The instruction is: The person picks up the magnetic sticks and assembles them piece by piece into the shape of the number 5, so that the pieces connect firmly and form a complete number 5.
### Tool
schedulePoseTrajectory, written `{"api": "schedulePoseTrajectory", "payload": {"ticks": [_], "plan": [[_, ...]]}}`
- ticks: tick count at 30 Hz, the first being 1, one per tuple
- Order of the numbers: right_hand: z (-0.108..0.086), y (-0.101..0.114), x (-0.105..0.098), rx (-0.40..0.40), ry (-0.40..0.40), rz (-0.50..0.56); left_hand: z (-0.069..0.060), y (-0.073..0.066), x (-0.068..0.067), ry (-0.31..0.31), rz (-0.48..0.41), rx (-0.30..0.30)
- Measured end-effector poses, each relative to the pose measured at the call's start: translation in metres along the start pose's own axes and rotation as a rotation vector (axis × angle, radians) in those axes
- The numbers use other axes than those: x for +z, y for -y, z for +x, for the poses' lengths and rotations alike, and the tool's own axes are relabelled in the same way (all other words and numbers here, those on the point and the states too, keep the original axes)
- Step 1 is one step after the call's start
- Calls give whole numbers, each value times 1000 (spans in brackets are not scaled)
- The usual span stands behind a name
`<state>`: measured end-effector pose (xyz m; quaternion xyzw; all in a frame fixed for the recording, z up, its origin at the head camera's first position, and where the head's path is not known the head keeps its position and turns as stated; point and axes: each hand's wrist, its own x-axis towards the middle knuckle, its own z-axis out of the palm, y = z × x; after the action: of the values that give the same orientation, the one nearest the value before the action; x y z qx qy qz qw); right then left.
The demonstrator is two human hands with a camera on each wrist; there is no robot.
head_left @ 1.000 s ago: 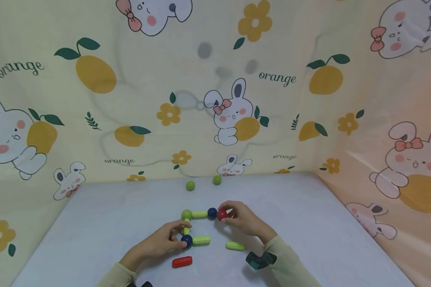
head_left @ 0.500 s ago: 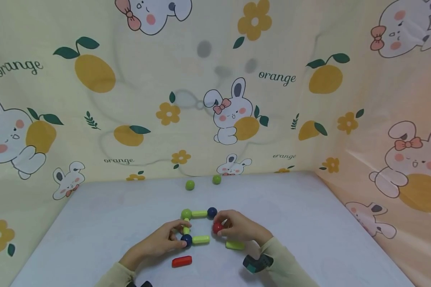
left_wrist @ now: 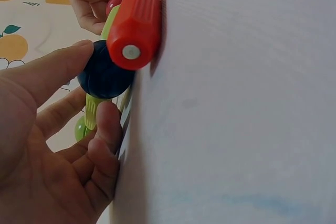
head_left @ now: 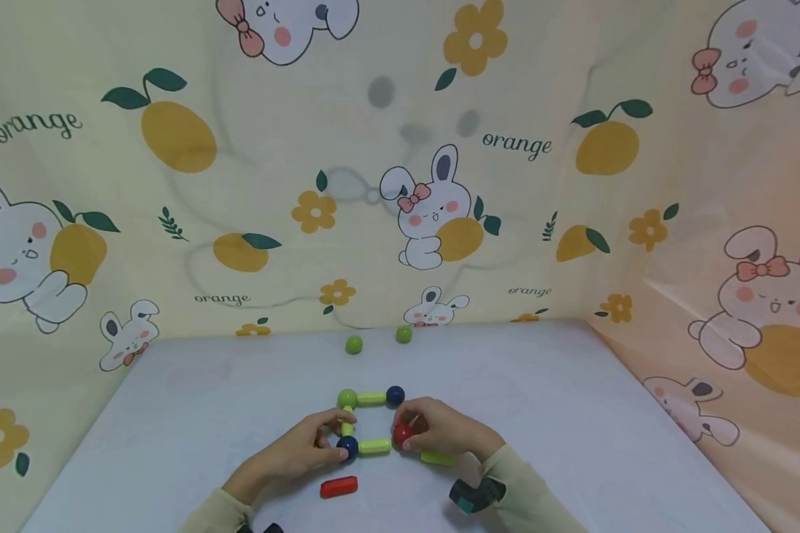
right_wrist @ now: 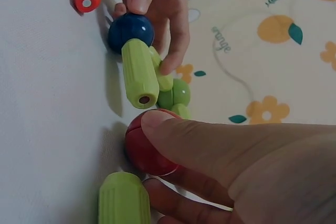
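Note:
My left hand [head_left: 304, 442] grips the near corner of a joined frame, with its thumb on a dark blue ball [head_left: 349, 447] and its fingers at the green stick [head_left: 347, 422] behind it. From that ball a yellow-green stick [head_left: 374, 446] points right; its bare end with a round metal tip shows in the right wrist view. Between thumb and fingers, my right hand [head_left: 443, 428] pinches a red ball [right_wrist: 149, 142] right beside that end. A green ball [head_left: 347, 398], another green stick [head_left: 372, 398] and a second blue ball [head_left: 395, 396] form the frame's far side.
A loose red stick [head_left: 338, 486] lies in front of the frame. Another yellow-green stick [head_left: 438, 458] lies partly under my right hand. Two green balls [head_left: 354, 344] sit towards the back of the white table [head_left: 240, 370], before a printed cloth backdrop [head_left: 273, 148].
My right hand has brought the red ball from beside the far blue ball towards me, to the near green stick's end. My left hand has stayed in place.

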<state>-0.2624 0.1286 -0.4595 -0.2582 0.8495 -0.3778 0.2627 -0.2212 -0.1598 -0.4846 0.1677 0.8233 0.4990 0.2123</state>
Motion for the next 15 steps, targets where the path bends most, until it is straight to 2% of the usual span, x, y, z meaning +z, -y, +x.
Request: {"api": "schedulePoseTrajectory", "payload": {"ticks": [15], "plan": [[-2,2,1,-44,18,-21,1,2,0,1,-3,4]]}}
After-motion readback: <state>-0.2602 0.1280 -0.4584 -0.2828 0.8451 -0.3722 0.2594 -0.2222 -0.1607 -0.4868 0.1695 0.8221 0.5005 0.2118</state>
